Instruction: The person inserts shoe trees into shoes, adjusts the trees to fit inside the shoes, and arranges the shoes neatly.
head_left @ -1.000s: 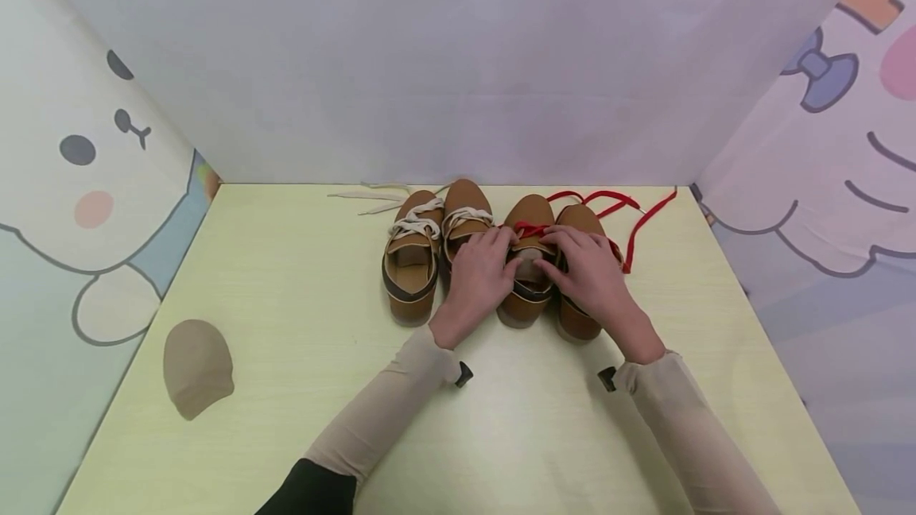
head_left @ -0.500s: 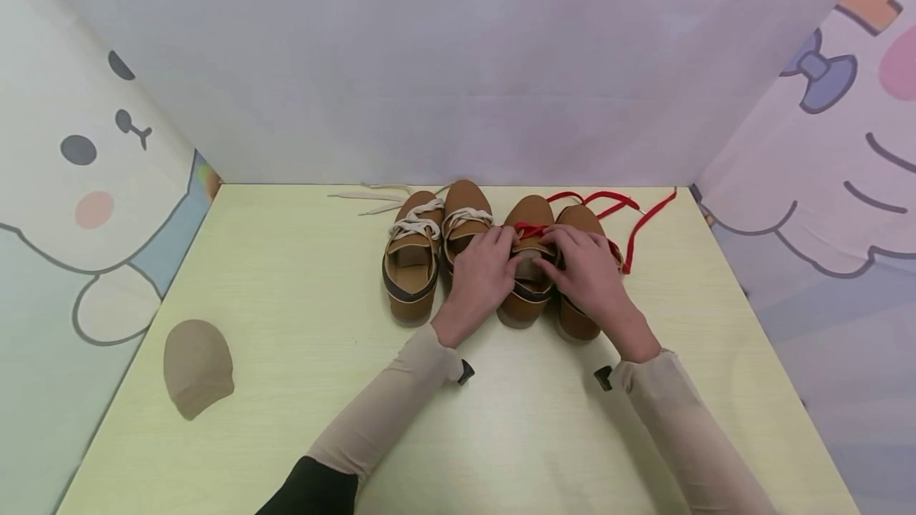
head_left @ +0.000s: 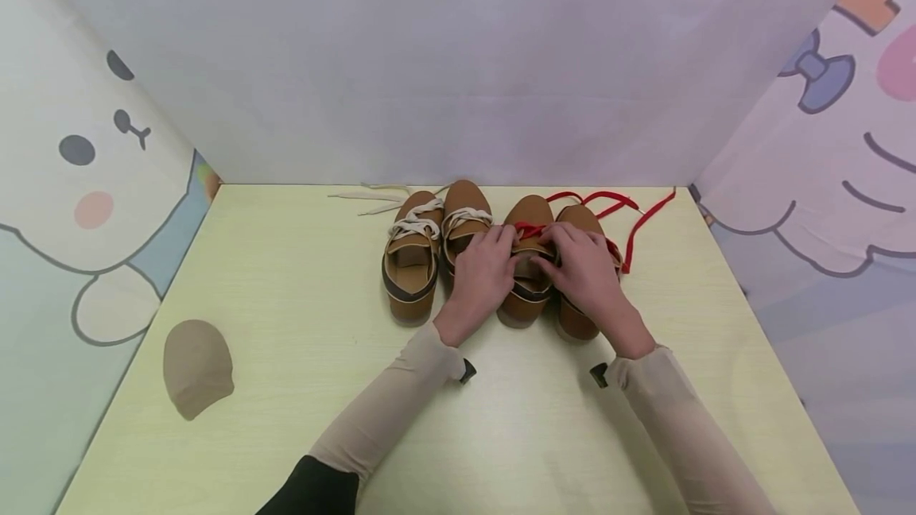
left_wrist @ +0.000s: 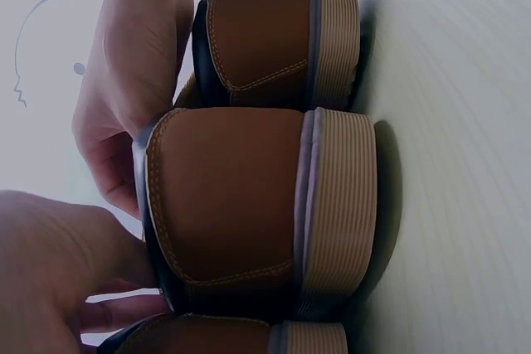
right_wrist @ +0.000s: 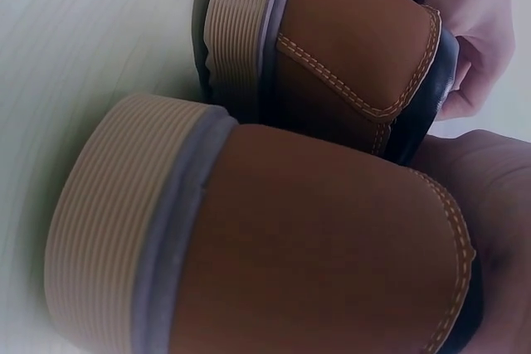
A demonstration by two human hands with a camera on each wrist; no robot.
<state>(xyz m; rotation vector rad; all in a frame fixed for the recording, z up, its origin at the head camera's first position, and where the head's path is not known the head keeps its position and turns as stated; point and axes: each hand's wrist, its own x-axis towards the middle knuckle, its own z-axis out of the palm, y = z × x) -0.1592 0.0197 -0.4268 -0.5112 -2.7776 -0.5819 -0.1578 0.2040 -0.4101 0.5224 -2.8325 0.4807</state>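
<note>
Two pairs of brown shoes stand along the back of the table, toes away from me. My left hand [head_left: 483,276] and right hand [head_left: 587,269] grip either side of the opening of the inner red-laced shoe [head_left: 525,312]. Both thumbs are at its opening, with the fingers beside the red lace [head_left: 530,229]. Its heel [left_wrist: 232,196] faces the left wrist view, between the hands. Under my right hand is the outer red-laced shoe [head_left: 578,324], partly hidden. My left hand covers part of a white-laced shoe [head_left: 465,195]; the other white-laced shoe [head_left: 410,308] stands left of it.
A beige rounded, flat-looking piece [head_left: 198,369] lies at the table's left. Loose white lace ends [head_left: 366,196] trail left of the toes, and loose red lace ends [head_left: 647,217] trail right. A pale cloth wall [head_left: 458,62] closes off the back of the table [head_left: 300,324].
The right hand and wrist have shifted slightly left, and the pale patch in the inner red-laced shoe's opening shows less. The left hand has barely moved; the shoes stay in place.
</note>
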